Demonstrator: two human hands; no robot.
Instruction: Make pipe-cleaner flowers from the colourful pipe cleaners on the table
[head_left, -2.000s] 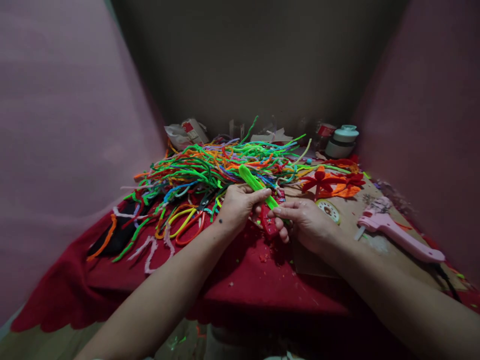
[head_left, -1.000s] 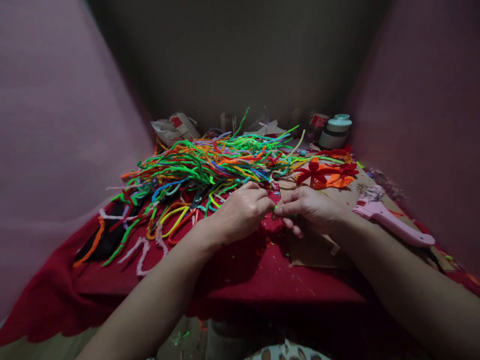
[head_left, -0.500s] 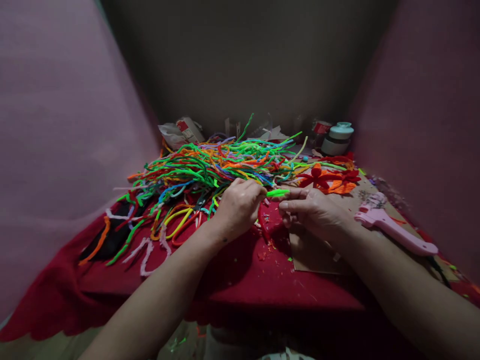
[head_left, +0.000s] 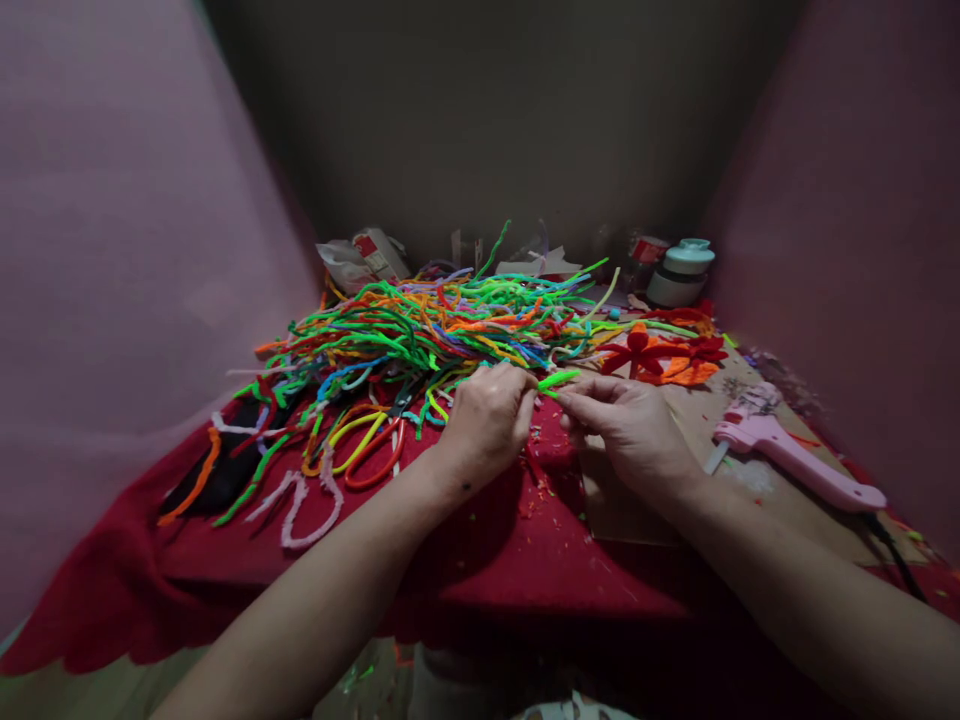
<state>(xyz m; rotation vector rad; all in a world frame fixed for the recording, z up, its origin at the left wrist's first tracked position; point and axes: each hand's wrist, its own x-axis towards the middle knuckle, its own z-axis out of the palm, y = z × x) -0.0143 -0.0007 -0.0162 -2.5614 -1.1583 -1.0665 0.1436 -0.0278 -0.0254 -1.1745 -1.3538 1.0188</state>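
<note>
While the left hand (head_left: 491, 415) grips a green strip (head_left: 560, 379), the right hand (head_left: 626, 420) pinches its lower strand.
It lies between both hands; scissors (head_left: 400, 436) rest left of the left hand.

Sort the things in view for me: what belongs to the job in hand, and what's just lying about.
In hand:
Green strip, held by left hand and right hand
Pile of pipe cleaners, probably, since it holds similar green ones

Lying about, apparently, as neither hand holds them:
Scissors
Pink glue gun
Bottle
</note>
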